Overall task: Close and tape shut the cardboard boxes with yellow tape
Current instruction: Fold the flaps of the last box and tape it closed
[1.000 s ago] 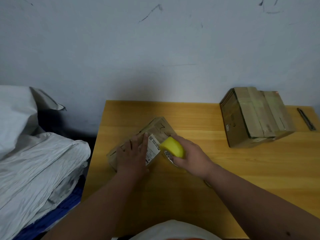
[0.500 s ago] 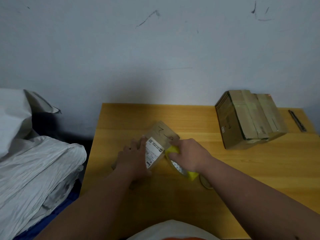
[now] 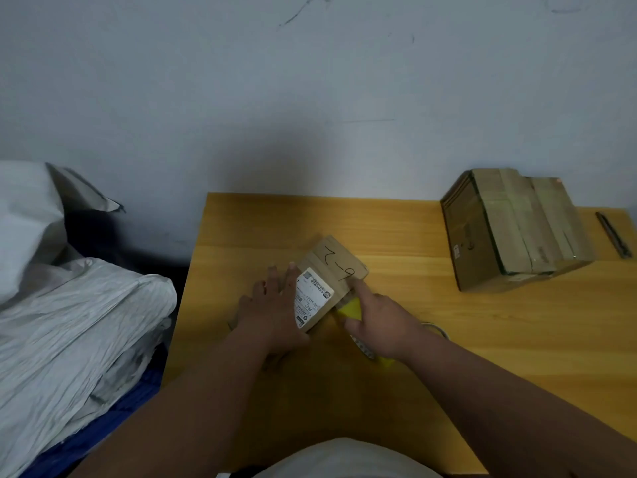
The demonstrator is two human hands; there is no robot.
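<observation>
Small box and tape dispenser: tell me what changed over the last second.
The right hand drew the yellow tape dispenser from the small box's near top edge down toward the person, off its side, with the forefinger now stretched out to the box edge. The left hand slid slightly nearer but keeps pressing flat on the box. The large taped box and the dark tool on the table stayed put.

The person is wearing a white top point(image 3: 344, 458), showing below the hands; both forearms are going bare, sleeveless.

Yellow tape dispenser point(image 3: 351, 309); brown box point(image 3: 339, 267); white label point(image 3: 312, 296).
</observation>
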